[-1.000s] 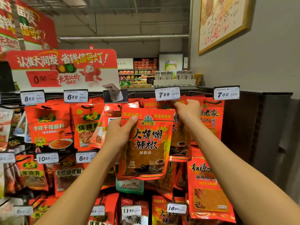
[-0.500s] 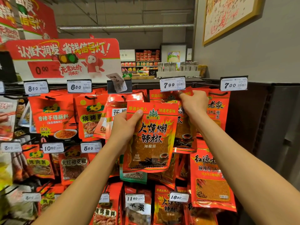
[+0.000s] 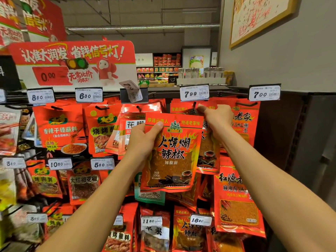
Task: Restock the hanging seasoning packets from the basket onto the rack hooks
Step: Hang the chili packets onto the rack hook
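Note:
My left hand [image 3: 145,140] grips a red chilli-powder packet [image 3: 172,153] by its upper left edge, thumb across the front. The packet hangs in front of the rack, below the 7.99 price tag [image 3: 194,93]. My right hand [image 3: 215,117] pinches the top of a matching packet [image 3: 207,148] that hangs on the hook under that tag, fingertips at its hang hole. The hook's tip is hidden behind the fingers and the tag. No basket is in view.
Red seasoning packets fill the rack hooks on all sides, with price tags 8.50 [image 3: 41,96], 6.30 [image 3: 89,95] and 7.00 [image 3: 264,93] along the top row. A loose tag [image 3: 131,90] dangles crooked. A grey wall [image 3: 291,60] closes the right side.
The view has tilted up a little, so the rack sits lower in frame. Both hands keep their holds; the held packet has shifted slightly lower against the hook.

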Tool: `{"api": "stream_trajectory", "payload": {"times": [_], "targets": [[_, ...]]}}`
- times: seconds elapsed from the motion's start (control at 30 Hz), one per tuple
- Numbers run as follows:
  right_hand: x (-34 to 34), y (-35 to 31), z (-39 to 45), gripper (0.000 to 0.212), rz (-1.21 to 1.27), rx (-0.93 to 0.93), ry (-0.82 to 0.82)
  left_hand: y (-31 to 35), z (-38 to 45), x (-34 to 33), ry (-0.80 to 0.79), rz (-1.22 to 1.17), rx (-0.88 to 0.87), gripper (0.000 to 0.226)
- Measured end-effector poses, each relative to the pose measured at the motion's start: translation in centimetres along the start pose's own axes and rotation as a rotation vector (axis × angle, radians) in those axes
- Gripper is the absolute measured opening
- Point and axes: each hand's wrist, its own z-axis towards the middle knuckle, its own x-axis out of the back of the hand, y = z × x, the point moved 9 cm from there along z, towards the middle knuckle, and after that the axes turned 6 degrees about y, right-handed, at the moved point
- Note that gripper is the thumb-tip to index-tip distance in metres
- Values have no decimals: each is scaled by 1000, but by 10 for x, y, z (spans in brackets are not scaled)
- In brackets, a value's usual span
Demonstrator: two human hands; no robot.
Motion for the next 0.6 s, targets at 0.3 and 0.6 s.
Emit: {"api": "stream_trajectory", "payload": {"times": [0.3, 0.6], "targets": [[-35, 17, 21, 53, -114, -110, -140, 8, 14, -34, -46, -14, 19, 9], [10, 12, 5, 37, 283, 90, -202, 0, 37, -89, -79, -160, 161, 11]]}}
